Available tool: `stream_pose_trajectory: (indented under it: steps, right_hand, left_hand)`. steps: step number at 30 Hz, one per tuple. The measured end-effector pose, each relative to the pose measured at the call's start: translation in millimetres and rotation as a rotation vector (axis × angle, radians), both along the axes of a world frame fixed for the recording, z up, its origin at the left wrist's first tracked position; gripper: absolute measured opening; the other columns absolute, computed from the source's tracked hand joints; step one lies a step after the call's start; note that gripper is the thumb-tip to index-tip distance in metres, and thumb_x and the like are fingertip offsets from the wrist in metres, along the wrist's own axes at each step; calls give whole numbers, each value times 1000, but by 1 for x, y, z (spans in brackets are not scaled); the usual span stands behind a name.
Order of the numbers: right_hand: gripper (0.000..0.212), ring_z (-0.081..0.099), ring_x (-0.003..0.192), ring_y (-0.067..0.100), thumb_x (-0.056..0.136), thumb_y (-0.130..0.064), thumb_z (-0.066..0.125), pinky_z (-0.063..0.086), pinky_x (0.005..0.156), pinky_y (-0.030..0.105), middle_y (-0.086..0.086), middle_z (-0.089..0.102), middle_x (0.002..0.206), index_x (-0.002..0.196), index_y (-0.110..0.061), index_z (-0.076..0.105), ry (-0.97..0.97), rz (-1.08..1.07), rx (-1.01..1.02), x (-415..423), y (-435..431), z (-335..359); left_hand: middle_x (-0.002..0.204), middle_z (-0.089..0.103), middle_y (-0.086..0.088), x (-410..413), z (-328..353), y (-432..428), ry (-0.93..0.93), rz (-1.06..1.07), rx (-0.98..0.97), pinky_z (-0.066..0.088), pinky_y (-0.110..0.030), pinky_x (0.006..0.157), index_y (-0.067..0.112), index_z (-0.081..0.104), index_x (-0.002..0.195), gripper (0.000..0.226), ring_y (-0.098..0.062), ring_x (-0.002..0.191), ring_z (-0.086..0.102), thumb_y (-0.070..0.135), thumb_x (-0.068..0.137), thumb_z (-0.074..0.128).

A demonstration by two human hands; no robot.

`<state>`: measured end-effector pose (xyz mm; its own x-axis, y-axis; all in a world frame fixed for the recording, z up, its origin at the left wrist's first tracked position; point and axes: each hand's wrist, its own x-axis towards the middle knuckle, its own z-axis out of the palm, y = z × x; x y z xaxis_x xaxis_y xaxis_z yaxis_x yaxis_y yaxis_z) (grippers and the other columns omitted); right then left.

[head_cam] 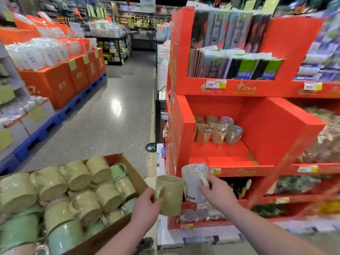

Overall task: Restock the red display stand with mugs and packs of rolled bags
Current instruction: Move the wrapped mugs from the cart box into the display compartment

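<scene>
My left hand (145, 205) grips the handle of an olive-yellow wrapped mug (170, 195). My right hand (219, 194) holds a white wrapped mug (193, 183) by its handle. Both mugs are upright, side by side, just in front of the red display stand (261, 126) and below its middle shelf. That shelf carries several wrapped brown and lilac mugs (217, 132) at the back left, with bare red floor in front. A cardboard box (136, 175) at lower left is full of yellow and green mugs lying on their sides. Packs of rolled bags (244, 69) fill the upper shelf.
An aisle of polished grey floor (103, 122) runs ahead on the left, flanked by orange cartons (60, 81) on blue pallets. More wrapped goods (323, 142) fill the red stand's right compartments. A lower shelf holds more mugs (198, 215).
</scene>
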<state>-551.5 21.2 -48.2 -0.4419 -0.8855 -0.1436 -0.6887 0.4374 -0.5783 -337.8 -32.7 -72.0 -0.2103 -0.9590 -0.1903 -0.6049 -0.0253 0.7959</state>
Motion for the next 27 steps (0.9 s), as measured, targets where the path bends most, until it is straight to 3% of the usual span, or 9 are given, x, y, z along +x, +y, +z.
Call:
stream_pose_trajectory:
  steps: [2,5,9,12,14,18,27]
  right_hand:
    - [29,64,78,23,91,-40,52,48,64,34,6,68,88,106,-15,58,15,-26,4,-28,6,2]
    - [29,64,78,23,91,-42,52,51,69,36,5,67,87,105,-17,57,14,-61,-5,-71,11,5]
    - [25,61,84,25,89,-39,55,51,75,40,2,66,87,100,-16,58,15,-86,-38,-126,11,10]
    - [13,58,81,26,88,-33,56,48,72,38,-1,61,78,87,-21,54,23,-79,-44,-163,10,12]
    - [11,60,87,27,88,-33,56,47,74,37,-1,65,84,92,-23,57,21,-86,-59,-186,9,14]
    - [20,61,88,26,89,-33,55,47,73,36,1,66,88,103,-19,60,38,-65,-100,-223,4,15]
    - [11,59,76,24,90,-31,56,45,65,34,-6,59,74,93,-21,56,-20,-41,-96,-252,-23,1]
  left_hand:
    - [68,45,0,-30,2,3,13,-20,4,29,-27,55,10,47,78,19,-13,60,38,20,88,59]
    - [65,40,2,-75,6,6,-4,-56,2,26,-26,52,15,37,70,29,-11,57,35,19,88,60]
    - [65,42,2,-131,16,3,22,-42,8,28,-25,51,16,40,70,26,-12,58,39,16,88,60]
    - [67,48,1,-169,19,3,71,-3,50,40,-30,57,14,47,74,19,-14,62,48,13,86,61]
    - [67,50,-1,-192,20,2,114,26,75,47,-33,61,14,48,73,18,-18,63,52,12,85,61]
    - [66,48,-1,-228,24,-4,111,65,18,35,-24,53,15,43,69,25,-14,59,44,10,85,60]
    - [65,47,-1,-261,17,-47,91,169,-13,35,-32,57,16,39,67,29,-16,60,42,11,85,61]
